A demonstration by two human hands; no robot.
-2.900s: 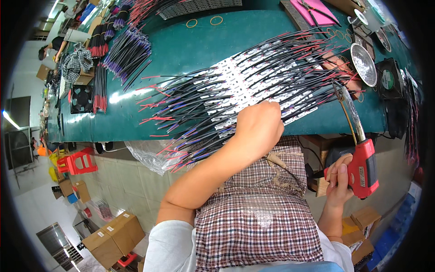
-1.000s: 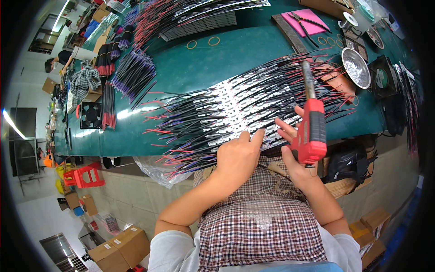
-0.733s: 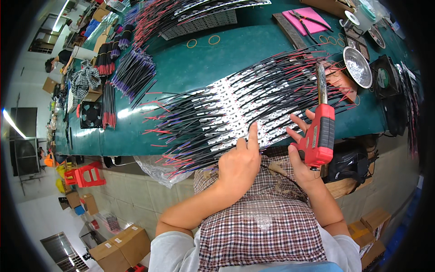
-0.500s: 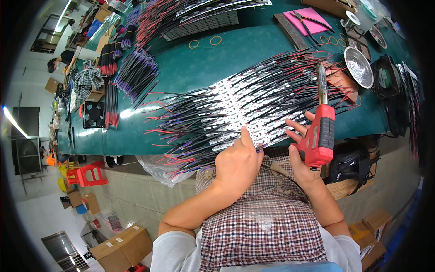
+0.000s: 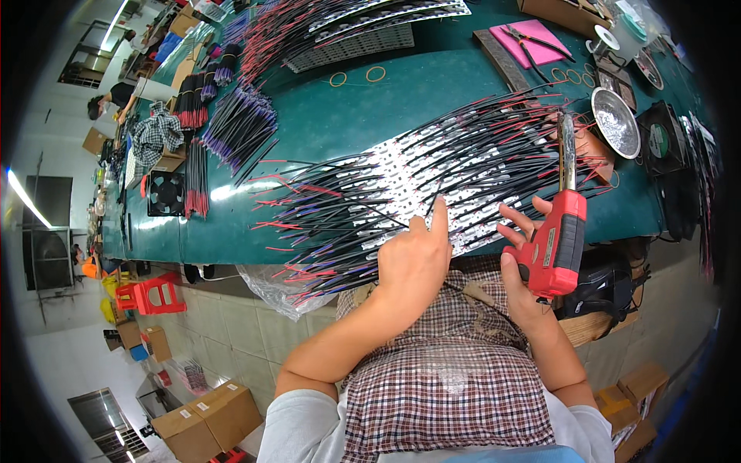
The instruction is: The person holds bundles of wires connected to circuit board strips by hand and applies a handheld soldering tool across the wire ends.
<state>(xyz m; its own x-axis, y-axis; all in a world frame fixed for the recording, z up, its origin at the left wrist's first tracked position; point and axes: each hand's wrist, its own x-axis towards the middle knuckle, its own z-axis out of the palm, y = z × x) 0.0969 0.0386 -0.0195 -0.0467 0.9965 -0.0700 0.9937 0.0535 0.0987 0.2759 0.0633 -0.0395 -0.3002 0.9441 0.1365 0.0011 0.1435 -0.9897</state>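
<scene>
White circuit boards (image 5: 397,174), joined in a panel, lie at the table's front edge with many black wires (image 5: 494,139) across them, several with red ends. My left hand (image 5: 414,262) is over the panel's near part, index finger stretched forward and the others curled. A black wire (image 5: 386,214) runs in under its fingers, which seem closed on it; their grip is partly hidden. To the right, my right hand (image 5: 525,270) holds a red and black soldering gun (image 5: 557,243) upright. Its metal barrel (image 5: 567,150) points away, over the wire ends; some fingers are spread off the handle.
Wire bundles (image 5: 241,123) and a small fan (image 5: 165,193) are at the left. Another wired panel (image 5: 351,46) is at the back. Pliers (image 5: 532,48) on a pink pad (image 5: 544,45), a metal bowl (image 5: 615,123) and a solder spool (image 5: 606,38) stand at the right.
My left hand has shifted slightly forward and right, and a black wire now leads to its fingers. The soldering gun has moved slightly right with my right hand.
</scene>
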